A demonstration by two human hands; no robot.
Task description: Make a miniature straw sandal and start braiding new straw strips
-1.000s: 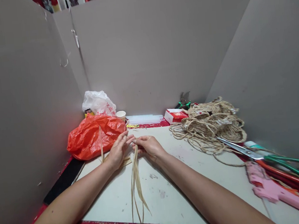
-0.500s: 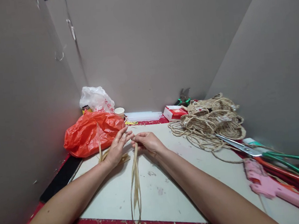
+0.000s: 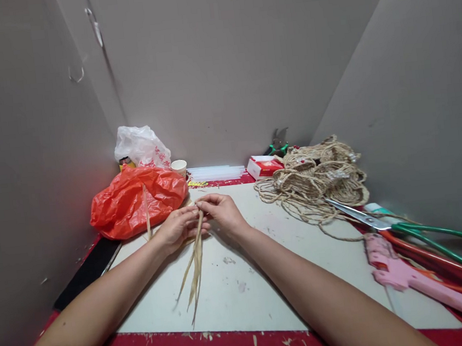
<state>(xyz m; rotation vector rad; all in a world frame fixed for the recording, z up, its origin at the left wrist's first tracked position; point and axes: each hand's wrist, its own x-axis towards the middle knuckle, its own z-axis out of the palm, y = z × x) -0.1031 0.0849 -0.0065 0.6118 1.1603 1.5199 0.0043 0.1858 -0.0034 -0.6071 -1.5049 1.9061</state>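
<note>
A small bunch of dried, straw-coloured leaf strips [image 3: 197, 256] hangs down over the white board, its split ends fanned out below. My right hand [image 3: 225, 213] pinches the top of the bunch between thumb and fingertips. From the left, my left hand [image 3: 177, 229] meets it, the thumb in front of the strips and the fingers behind them, closed loosely on the upper part. Another dried strip [image 3: 147, 215] sticks up beside my left wrist, in front of the orange bag. More strips lie partly hidden behind my left hand.
An orange plastic bag [image 3: 138, 200], a white bag [image 3: 141, 144] and a paper cup [image 3: 179, 168] stand at the back left. Glue sticks [image 3: 216, 173] and a red-white box [image 3: 265, 166] lie behind. Coiled rope [image 3: 322, 177], green-handled scissors [image 3: 355, 214] and a pink glue gun [image 3: 411, 280] are right.
My left hand has moved in from spread fingers to close around the strips. The bunch now slants to the lower left. The whole view has shifted slightly.
</note>
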